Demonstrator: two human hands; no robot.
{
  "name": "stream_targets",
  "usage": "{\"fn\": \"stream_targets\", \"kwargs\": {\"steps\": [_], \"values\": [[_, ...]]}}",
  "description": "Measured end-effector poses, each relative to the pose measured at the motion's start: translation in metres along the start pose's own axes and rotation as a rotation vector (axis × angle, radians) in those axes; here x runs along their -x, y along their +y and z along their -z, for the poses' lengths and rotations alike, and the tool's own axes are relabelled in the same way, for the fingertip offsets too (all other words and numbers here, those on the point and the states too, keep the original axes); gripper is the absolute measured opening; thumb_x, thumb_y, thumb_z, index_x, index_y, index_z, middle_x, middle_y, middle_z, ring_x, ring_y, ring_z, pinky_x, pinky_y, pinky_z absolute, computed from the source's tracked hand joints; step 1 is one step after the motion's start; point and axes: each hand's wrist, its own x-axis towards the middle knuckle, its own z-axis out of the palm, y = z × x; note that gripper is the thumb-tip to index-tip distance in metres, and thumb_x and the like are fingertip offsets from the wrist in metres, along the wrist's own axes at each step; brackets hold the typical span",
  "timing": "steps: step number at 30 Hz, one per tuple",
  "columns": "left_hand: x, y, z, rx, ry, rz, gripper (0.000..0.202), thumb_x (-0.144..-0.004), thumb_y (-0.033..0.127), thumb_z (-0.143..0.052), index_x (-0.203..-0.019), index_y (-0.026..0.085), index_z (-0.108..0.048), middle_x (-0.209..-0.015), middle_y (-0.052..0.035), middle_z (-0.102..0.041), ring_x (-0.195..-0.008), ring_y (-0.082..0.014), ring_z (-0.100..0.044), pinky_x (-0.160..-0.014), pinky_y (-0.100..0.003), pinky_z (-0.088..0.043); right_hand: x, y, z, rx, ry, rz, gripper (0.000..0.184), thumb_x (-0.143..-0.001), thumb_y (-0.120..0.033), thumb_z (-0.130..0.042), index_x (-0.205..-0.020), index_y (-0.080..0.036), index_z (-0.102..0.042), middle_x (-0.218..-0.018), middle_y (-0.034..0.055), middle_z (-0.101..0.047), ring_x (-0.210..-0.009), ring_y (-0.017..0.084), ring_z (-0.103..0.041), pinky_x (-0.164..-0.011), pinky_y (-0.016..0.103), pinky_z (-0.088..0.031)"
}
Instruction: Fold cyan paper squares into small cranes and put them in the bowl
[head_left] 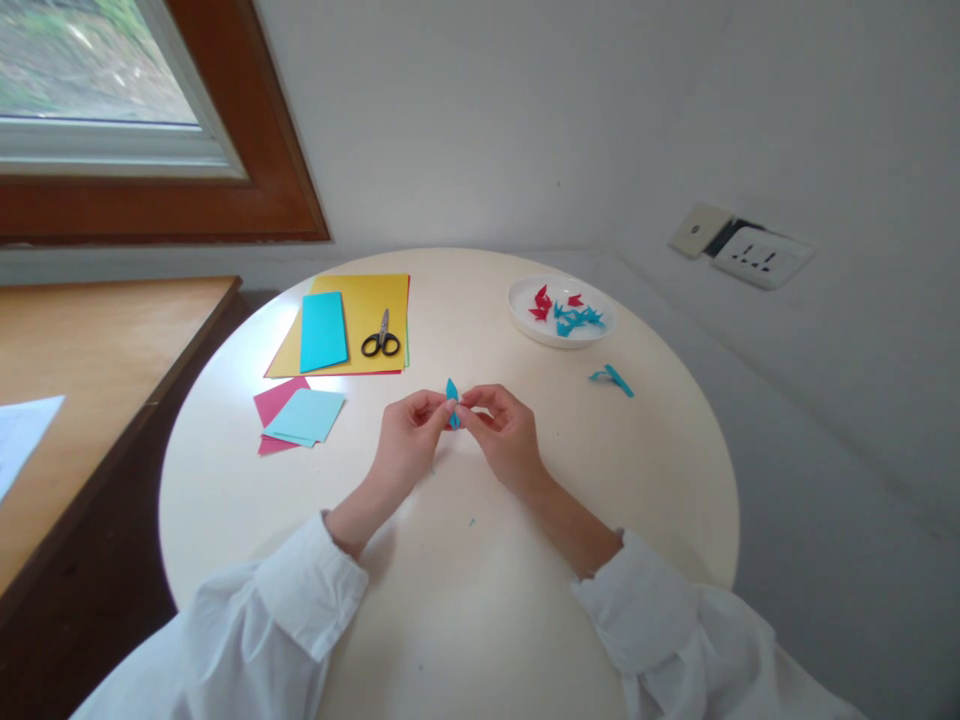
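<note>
Between both hands, a little above the middle of the round table, is a small folded piece of blue paper [452,390] with a pointed top. My left hand [409,430] pinches its left side between thumb and fingers. From the right, my right hand [504,430] pinches the same paper, its thumb meeting the left thumb near the lower half. The fingers hide part of the folds. Beyond the hands to the right stands a white dish [525,325] with several small folded red paper figures [541,303] and blue paper figures [574,320].
Scissors [382,338] and a blue paper stack [324,332] lie on yellow sheets [360,292] at the back left. Nearer are pale blue squares [311,412] over pink squares [279,398]. Blue paper strips [616,380] lie at right on the white table [480,620]; a wall stands behind.
</note>
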Motion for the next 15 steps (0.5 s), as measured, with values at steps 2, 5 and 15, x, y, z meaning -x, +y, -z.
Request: {"fn": "stream_targets", "kwargs": {"steps": [2,5,15], "values": [[0.0009,0.0004,-0.0008,0.048,-0.035,0.015,0.021,-0.069,0.034,-0.066,-0.071,0.013,-0.065,-0.067,-0.0041,-0.067,-0.064,-0.0156,-0.061,-0.066,-0.031,-0.051,-0.0007,-0.0009,0.0003,-0.006,-0.014,-0.007,0.012,-0.068,-0.027,-0.066,-0.073,-0.02,-0.058,-0.073,-0.0002,-0.06,-0.072,0.013,-0.058,-0.063,0.025,-0.05],[0.0024,0.0021,-0.0024,0.124,-0.081,0.034,0.024,-0.069,0.035,-0.067,-0.076,0.012,-0.064,-0.07,-0.005,-0.068,-0.068,-0.0178,-0.064,-0.071,-0.034,-0.053,-0.0019,-0.0016,0.001,-0.016,0.012,-0.025,0.011,-0.067,-0.026,-0.065,-0.071,-0.019,-0.058,-0.071,-0.0002,-0.06,-0.071,0.013,-0.058,-0.062,0.025,-0.05],[0.0018,0.0016,-0.0021,0.077,-0.116,0.024,0.024,-0.066,0.027,-0.069,-0.082,0.011,-0.062,-0.077,-0.0073,-0.071,-0.073,-0.0195,-0.067,-0.074,-0.034,-0.053,-0.0041,-0.0002,0.0023,-0.065,0.043,-0.051,0.012,-0.064,-0.027,-0.066,-0.072,-0.018,-0.062,-0.071,0.0006,-0.063,-0.067,0.013,-0.06,-0.062,0.027,-0.051]]}}
